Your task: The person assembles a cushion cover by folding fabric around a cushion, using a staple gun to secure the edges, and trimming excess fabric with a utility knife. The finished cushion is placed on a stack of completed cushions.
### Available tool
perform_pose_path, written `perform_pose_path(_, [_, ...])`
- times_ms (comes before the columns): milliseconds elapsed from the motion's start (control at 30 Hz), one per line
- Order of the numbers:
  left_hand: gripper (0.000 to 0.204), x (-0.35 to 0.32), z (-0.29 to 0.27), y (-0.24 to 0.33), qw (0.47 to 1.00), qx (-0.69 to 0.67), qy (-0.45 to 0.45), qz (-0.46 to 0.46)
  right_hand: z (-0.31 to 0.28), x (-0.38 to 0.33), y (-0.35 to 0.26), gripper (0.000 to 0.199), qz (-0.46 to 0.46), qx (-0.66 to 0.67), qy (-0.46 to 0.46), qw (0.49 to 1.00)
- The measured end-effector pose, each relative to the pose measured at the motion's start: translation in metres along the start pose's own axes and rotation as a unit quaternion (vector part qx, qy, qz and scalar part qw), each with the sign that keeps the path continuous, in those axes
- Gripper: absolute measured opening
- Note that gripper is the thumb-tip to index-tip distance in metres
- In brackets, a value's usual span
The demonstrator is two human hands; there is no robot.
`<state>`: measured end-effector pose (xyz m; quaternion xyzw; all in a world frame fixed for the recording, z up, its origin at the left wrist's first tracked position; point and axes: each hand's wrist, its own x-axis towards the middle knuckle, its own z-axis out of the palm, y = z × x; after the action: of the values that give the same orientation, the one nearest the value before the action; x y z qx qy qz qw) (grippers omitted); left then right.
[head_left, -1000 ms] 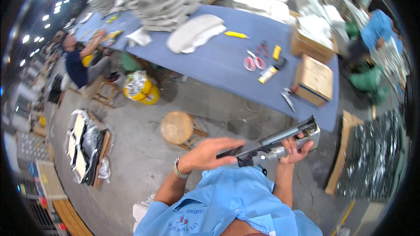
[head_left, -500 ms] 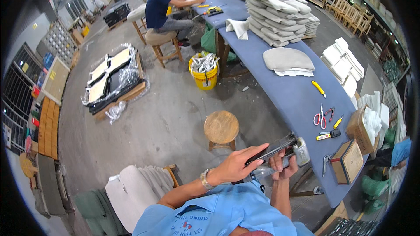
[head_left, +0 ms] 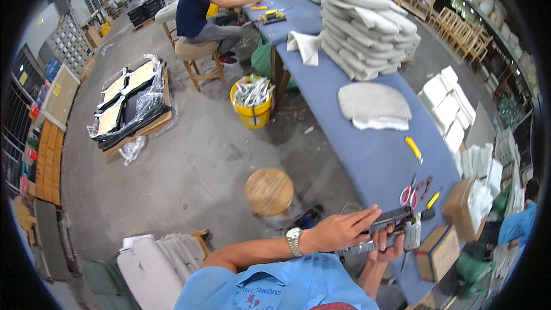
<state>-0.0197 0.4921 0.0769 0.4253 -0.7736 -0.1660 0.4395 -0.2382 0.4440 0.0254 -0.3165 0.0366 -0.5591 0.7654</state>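
Pointing rightward, long axis oblique, silver-black tool (head_left: 397,216) grasped by right hand (head_left: 386,249), left hand (head_left: 340,232) alongside, its grip unclear

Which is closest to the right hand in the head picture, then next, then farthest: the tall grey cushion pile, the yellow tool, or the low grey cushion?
From the right hand:
1. Yellow tool: up the blue table.
2. Low grey cushion: beyond it, slightly left.
3. Tall grey cushion pile: farthest up the table.
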Motion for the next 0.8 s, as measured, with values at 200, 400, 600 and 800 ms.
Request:
perform_pose_path(200, [0.079, 0.129, 0.044, -0.046, 0.992, -0.09, -0.04, 0.074, -0.043, 0.071, -0.084, 0.043, -0.048, -0.108, 0.034, 0.992])
perform_pose_path(400, [0.066, 0.138, 0.087, -0.101, 0.981, -0.164, -0.1, -0.02, -0.041, 0.105, -0.113, 0.066, -0.017, -0.44, 0.182, 0.879])
perform_pose_path(600, [0.067, 0.11, 0.047, -0.237, 0.906, -0.06, -0.313, -0.28, -0.102, 0.162, -0.085, 0.072, 0.152, -0.724, 0.172, 0.65])
perform_pose_path(800, [0.068, 0.124, 0.031, -0.375, 0.779, -0.315, 0.003, -0.542, -0.209, 0.207, 0.013, 0.071, 0.083, -0.767, 0.251, 0.585])
